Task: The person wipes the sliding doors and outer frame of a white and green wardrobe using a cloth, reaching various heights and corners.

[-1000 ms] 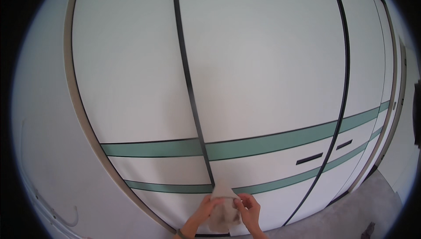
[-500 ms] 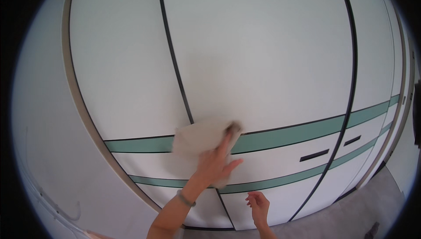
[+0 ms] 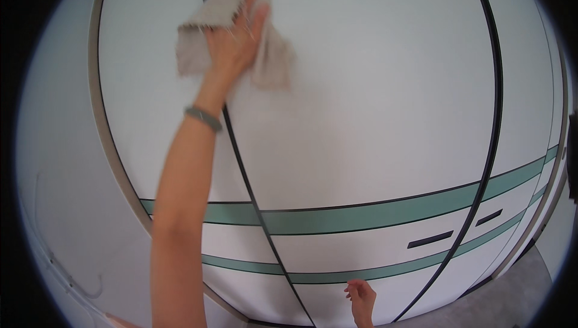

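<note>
My left hand (image 3: 233, 45) is raised high and presses a beige cloth (image 3: 194, 49) against the white front of a tall wardrobe (image 3: 373, 105). The cloth has frayed edges and hangs out on both sides of the hand. It lies across the upper part of a black vertical strip (image 3: 238, 147) between two panels. A grey-green bangle (image 3: 203, 118) circles my left wrist. Low down, my right hand (image 3: 362, 296) hovers by the lower green band (image 3: 319, 278), its fingers loosely bent, with nothing visible in them.
Another black vertical strip (image 3: 495, 87) runs down the right side. Dark recessed handles (image 3: 430, 239) sit between the two green bands. A white wall (image 3: 57, 147) with a pale cable or tube (image 3: 63, 277) is at the left. Grey floor (image 3: 524, 289) shows at the lower right.
My left hand has swept the cloth up and to the left, from the upper green band to high on the white panel. My right hand stays low, shifted only slightly.
</note>
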The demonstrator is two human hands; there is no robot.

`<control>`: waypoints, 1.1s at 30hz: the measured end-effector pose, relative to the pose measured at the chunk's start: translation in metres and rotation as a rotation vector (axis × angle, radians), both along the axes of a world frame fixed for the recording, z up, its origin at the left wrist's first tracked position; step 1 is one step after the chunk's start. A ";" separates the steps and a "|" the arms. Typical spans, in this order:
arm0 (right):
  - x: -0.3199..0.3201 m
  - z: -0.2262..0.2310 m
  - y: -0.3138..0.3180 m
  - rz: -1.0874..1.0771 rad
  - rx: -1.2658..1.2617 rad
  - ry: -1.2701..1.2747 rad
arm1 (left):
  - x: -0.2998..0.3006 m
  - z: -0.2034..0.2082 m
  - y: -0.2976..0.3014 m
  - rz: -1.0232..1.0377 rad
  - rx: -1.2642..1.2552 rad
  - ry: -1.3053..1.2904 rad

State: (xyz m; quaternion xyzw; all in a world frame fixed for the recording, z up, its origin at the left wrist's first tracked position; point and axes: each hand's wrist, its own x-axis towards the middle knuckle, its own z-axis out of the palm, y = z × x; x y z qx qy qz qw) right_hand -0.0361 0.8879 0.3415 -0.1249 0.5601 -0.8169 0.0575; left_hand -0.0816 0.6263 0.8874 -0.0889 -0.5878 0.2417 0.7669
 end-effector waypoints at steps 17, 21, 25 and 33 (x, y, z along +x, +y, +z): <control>-0.013 0.042 -0.023 0.030 0.091 0.263 | 0.003 -0.268 0.080 -0.015 -0.012 -1.058; -0.002 0.050 -0.011 0.044 0.307 0.483 | 0.007 -0.283 0.045 -0.113 -0.082 -1.054; -0.014 0.050 0.016 -0.127 0.352 0.401 | -0.008 -0.173 0.068 0.033 -0.089 -0.788; -0.009 0.023 0.042 -0.285 0.350 0.461 | -0.035 0.074 0.014 0.176 0.205 0.163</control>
